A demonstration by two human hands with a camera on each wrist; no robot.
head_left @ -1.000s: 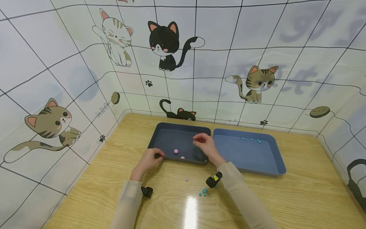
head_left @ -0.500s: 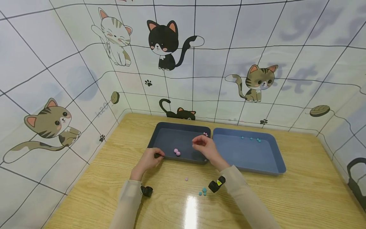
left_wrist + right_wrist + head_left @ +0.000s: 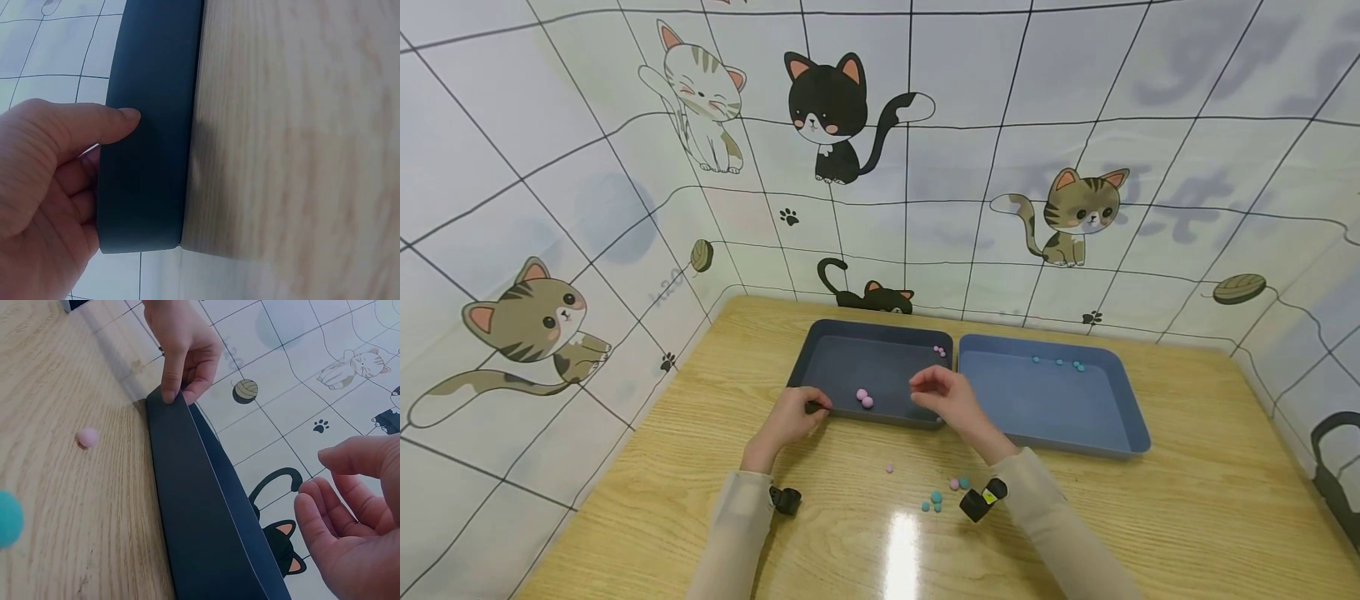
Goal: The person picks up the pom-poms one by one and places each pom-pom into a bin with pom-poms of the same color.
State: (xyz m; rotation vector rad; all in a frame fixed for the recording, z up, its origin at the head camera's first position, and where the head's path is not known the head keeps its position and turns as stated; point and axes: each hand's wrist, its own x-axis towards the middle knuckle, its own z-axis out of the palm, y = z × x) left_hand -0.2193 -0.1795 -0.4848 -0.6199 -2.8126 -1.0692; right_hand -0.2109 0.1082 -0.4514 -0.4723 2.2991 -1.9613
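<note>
My left hand (image 3: 808, 407) pinches the near-left corner of a dark grey tray (image 3: 820, 333); the left wrist view has the thumb (image 3: 94, 125) lying on the tray's outer wall (image 3: 150, 125). My right hand (image 3: 927, 388) hovers over the tray's near-right edge with loosely curled fingers (image 3: 325, 519) and an empty palm. Two pink pom-poms (image 3: 864, 398) lie together inside the tray, and more pink ones (image 3: 939, 351) sit in its far-right corner. In the right wrist view my left hand (image 3: 184, 344) grips the tray rim (image 3: 187, 462).
A blue tray (image 3: 1120, 392) holding several small teal balls (image 3: 1060, 364) stands right of the dark one. Loose on the wooden table are a tiny pink ball (image 3: 889, 468), teal balls (image 3: 934, 500) and a pink ball (image 3: 954, 483). Cat-patterned walls enclose the table's far and side edges.
My right hand has drawn back from over the tray toward its near-right edge. One pink pom-pom rolled up against the other. The left hand has kept its hold.
</note>
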